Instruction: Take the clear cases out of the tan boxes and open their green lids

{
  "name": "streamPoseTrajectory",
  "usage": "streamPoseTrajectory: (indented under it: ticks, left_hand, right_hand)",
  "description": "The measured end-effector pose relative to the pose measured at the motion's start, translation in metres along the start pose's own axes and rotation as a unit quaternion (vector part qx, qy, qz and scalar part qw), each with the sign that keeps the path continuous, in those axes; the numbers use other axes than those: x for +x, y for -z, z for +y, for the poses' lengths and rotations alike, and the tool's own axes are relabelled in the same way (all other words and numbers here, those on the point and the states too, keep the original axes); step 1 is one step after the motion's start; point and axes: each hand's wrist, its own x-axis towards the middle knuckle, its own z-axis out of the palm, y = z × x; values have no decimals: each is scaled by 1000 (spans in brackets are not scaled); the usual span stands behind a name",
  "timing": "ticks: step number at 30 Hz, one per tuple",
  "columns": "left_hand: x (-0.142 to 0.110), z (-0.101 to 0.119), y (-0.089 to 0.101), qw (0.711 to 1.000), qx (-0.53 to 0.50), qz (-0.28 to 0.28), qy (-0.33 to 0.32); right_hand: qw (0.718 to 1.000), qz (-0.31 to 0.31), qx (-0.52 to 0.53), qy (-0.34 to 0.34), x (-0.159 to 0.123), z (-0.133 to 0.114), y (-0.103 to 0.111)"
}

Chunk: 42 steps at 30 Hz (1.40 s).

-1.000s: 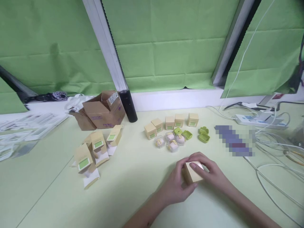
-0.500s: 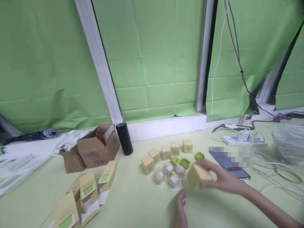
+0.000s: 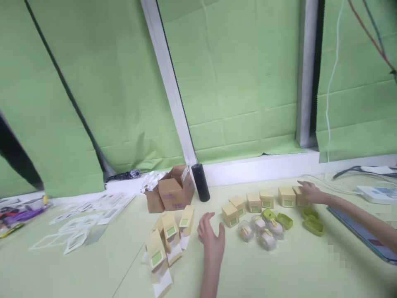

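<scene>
My right hand [image 3: 312, 193] has its fingers on a small tan cardboard box [image 3: 300, 198] at the right end of a row of like boxes [image 3: 253, 203]. The fingers partly cover that box. My left hand [image 3: 212, 236] is raised with fingers spread, holding nothing. It is between the unfolded tan cartons [image 3: 170, 229] with green labels on its left and the clear round containers [image 3: 267, 239] on its right. Pale pink contents with yellow loops show through those containers. Small green cups [image 3: 314, 226] lie near my right forearm, and others [image 3: 284, 220] beside the containers.
An open brown cardboard box [image 3: 176, 192] and a black cylinder [image 3: 201, 183] stand by the wall. White frame-like sheets [image 3: 83, 223] lie to the left. A phone [image 3: 366, 236] is under my right forearm, with a power strip [image 3: 376, 194] behind it.
My right hand has carried the small box away from me to the end of the row. My left hand has moved left towards the cartons and spread its fingers. The view has turned left.
</scene>
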Motion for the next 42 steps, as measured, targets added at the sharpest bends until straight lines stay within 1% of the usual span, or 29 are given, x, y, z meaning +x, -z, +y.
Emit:
streamPoseTrajectory:
  ticks: [1, 3, 5, 6, 8, 9, 10, 12, 14, 15, 16, 18, 19, 20, 22, 24, 25, 28, 29, 30, 31, 33, 34, 35, 36, 38, 40, 41, 42]
  left_hand:
    - [1, -2, 0, 1000, -6, -22, -6]
    - [-5, 0, -7, 996, -23, -85, -25]
    - [-20, 5, -22, 988, -32, -145, -50]
    - [-28, 8, -30, 984, -27, -163, -62]
    - [-41, 10, -45, 981, 1, -179, -80]
    - [-46, 9, -50, 980, 19, -180, -87]
    - [-49, 7, -54, 979, 39, -179, -89]
    - [-54, 4, -57, 980, 68, -167, -88]
    - [-58, 4, -56, 978, 72, -165, -102]
    - [-60, 5, -56, 975, 61, -181, -115]
    - [-63, 7, -55, 967, 45, -214, -131]
    - [-70, 12, -56, 939, 12, -310, -150]
    - [-73, 15, -56, 926, 2, -349, -147]
    - [-75, 17, -58, 917, -4, -374, -141]
    - [-78, 21, -60, 915, -20, -381, -135]
    - [-79, 25, -61, 921, -53, -359, -143]
    - [-79, 27, -61, 922, -71, -350, -148]
    - [-79, 34, -56, 924, -98, -336, -157]
    - [-79, 37, -53, 923, -98, -334, -165]
    - [-80, 40, -51, 921, -95, -333, -179]
    - [-80, 42, -48, 918, -91, -332, -198]
    - [-81, 46, -44, 908, -85, -332, -240]
    - [-81, 48, -43, 904, -85, -331, -256]
    - [-81, 49, -42, 902, -88, -329, -264]
    - [-81, 50, -42, 902, -92, -328, -265]
    - [-82, 50, -43, 909, -105, -324, -240]
    - [-84, 49, -45, 922, -123, -315, -188]
    - [-85, 48, -46, 928, -133, -308, -160]
    - [-86, 47, -48, 933, -144, -301, -137]
  right_hand:
    - [1000, -13, -4, 2, -3, -4, -2]
    - [999, -44, -11, 23, -17, -18, -4]
    - [995, -73, -2, 69, -41, -42, -6]
    - [990, -98, 7, 104, -56, -56, -8]
    - [966, -166, 22, 198, -89, -85, -13]
    - [955, -194, 18, 223, -105, -97, -16]
    - [951, -207, 12, 229, -120, -108, -19]
    - [951, -218, 13, 221, -145, -121, -23]
    - [955, -221, 31, 193, -161, -127, -20]
    - [956, -227, 50, 180, -167, -128, -14]
    - [953, -240, 75, 168, -170, -128, -6]
    - [938, -279, 147, 146, -173, -129, 14]
    - [925, -302, 188, 132, -173, -130, 25]
    - [913, -319, 226, 113, -171, -130, 34]
    - [893, -338, 290, 71, -168, -128, 45]
    - [872, -333, 360, 11, -167, -125, 44]
    - [855, -323, 405, -34, -167, -122, 41]
    - [789, -290, 515, -168, -174, -121, 25]
    - [761, -285, 545, -206, -178, -123, 21]
    - [726, -286, 578, -240, -182, -126, 17]
    - [677, -292, 618, -273, -185, -130, 15]
    - [548, -308, 699, -341, -191, -138, 14]
    - [491, -318, 725, -363, -192, -141, 14]
    - [453, -328, 738, -376, -193, -143, 14]
    - [430, -337, 743, -386, -194, -145, 14]
    - [410, -351, 742, -398, -193, -146, 14]
    - [392, -363, 738, -412, -192, -145, 14]
    - [399, -371, 728, -416, -192, -145, 15]
    - [420, -378, 712, -416, -193, -145, 15]
